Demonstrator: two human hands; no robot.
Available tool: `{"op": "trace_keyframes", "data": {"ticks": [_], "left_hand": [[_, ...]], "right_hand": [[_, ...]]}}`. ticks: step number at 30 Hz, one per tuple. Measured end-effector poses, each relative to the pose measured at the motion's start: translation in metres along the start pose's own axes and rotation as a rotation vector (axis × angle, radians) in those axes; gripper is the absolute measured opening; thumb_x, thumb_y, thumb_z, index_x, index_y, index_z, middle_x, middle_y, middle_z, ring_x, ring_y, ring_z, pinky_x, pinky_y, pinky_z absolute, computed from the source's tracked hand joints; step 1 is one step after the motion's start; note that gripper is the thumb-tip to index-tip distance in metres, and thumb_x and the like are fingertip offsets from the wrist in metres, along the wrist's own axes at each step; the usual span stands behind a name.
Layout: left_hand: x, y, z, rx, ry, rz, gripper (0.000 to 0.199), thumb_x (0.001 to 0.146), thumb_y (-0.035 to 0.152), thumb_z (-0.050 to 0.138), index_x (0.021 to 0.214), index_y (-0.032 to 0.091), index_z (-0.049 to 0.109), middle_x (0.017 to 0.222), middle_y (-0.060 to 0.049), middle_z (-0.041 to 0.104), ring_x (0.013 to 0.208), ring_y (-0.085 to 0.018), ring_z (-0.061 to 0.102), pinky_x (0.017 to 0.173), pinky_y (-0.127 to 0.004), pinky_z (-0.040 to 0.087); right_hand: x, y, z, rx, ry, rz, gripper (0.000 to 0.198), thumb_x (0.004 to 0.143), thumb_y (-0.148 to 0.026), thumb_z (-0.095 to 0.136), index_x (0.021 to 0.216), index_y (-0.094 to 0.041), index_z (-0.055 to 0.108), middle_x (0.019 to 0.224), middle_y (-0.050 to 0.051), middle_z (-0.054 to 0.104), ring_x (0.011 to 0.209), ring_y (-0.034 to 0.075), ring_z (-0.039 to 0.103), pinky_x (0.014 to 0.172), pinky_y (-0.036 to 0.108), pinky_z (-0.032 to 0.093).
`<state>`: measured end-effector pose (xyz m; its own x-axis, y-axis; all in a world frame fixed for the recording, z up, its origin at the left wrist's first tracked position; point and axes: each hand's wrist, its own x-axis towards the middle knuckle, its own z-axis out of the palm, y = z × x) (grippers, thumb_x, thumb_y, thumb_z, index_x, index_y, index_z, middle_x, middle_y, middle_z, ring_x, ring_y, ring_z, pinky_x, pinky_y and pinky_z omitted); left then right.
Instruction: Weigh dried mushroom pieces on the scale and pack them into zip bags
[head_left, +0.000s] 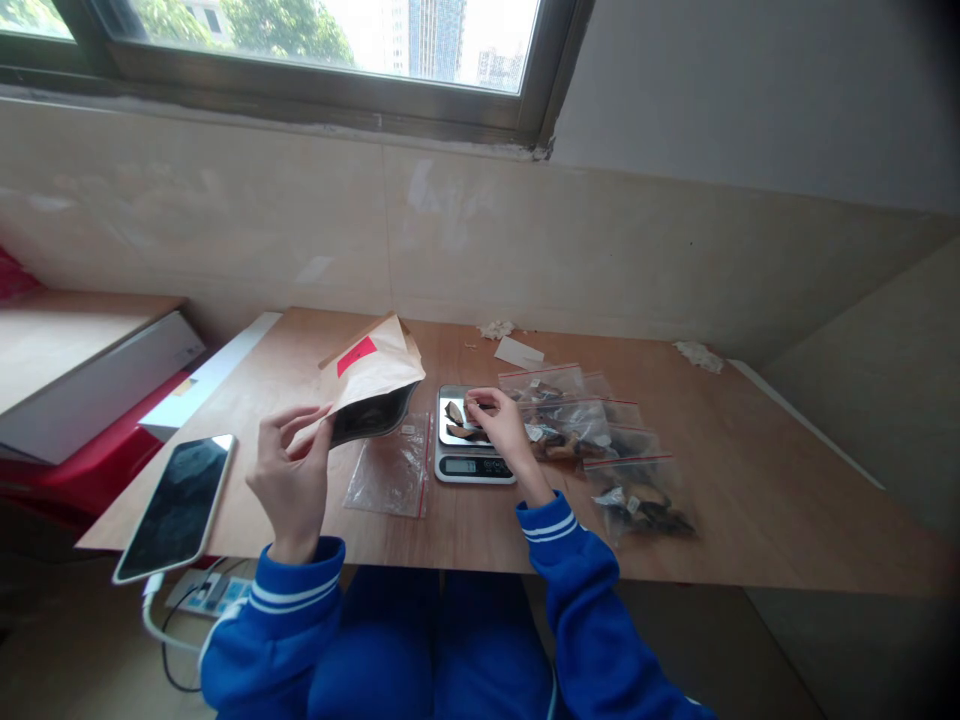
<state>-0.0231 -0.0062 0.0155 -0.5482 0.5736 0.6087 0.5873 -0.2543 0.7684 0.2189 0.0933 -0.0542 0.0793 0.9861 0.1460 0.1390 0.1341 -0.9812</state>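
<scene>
The left hand (291, 478) is raised, wrist bent, its fingers (300, 418) pinched together. The right hand (501, 428) reaches forward, palm down, fingertips curled in a light pinch.

Scale (474, 450) sits in front of me on the table (750, 480). Empty bag (388, 475) just left of it, filled bags (600, 440) to the right, phone (178, 505) far left.
</scene>
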Motion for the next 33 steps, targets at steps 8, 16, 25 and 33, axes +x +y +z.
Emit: {"op": "trace_keyframes", "data": {"ticks": [8,16,25,33], "left_hand": [[0.0,0.003,0.002,-0.012,-0.003,-0.001,0.021,0.079,0.024,0.071,0.096,0.016,0.062,0.092,-0.005,0.072,0.084,-0.016,0.072,0.064,-0.022,0.061],[0.0,0.001,-0.001,-0.02,-0.025,0.014,0.02,0.079,0.027,0.07,0.094,0.017,0.062,0.09,-0.003,0.071,0.081,-0.016,0.072,0.065,-0.025,0.062],[0.001,0.0,-0.002,-0.002,-0.014,0.019,0.019,0.079,0.026,0.069,0.094,0.017,0.062,0.089,-0.003,0.071,0.08,-0.016,0.072,0.064,-0.025,0.062],[-0.001,-0.002,-0.002,-0.027,-0.021,0.013,0.017,0.079,0.025,0.07,0.092,0.016,0.063,0.086,-0.003,0.072,0.079,-0.015,0.072,0.065,-0.023,0.061]], "right_hand": [[0.014,-0.005,-0.027,0.08,0.134,-0.022,0.039,0.064,-0.042,0.077,0.091,-0.018,0.064,0.092,0.009,0.069,0.083,0.022,0.067,0.07,0.034,0.06],[0.057,-0.007,-0.006,-0.1,-0.069,0.014,0.019,0.071,-0.026,0.073,0.085,-0.015,0.068,0.08,0.007,0.072,0.074,0.018,0.069,0.067,0.03,0.058],[0.066,-0.006,0.014,-0.248,-0.071,-0.015,0.01,0.071,-0.012,0.069,0.08,-0.017,0.069,0.079,0.005,0.073,0.079,0.018,0.07,0.076,0.031,0.055],[0.053,-0.013,-0.009,-0.119,0.006,-0.093,0.019,0.079,-0.024,0.064,0.096,-0.015,0.065,0.091,0.01,0.074,0.087,0.022,0.072,0.078,0.034,0.056]]}}
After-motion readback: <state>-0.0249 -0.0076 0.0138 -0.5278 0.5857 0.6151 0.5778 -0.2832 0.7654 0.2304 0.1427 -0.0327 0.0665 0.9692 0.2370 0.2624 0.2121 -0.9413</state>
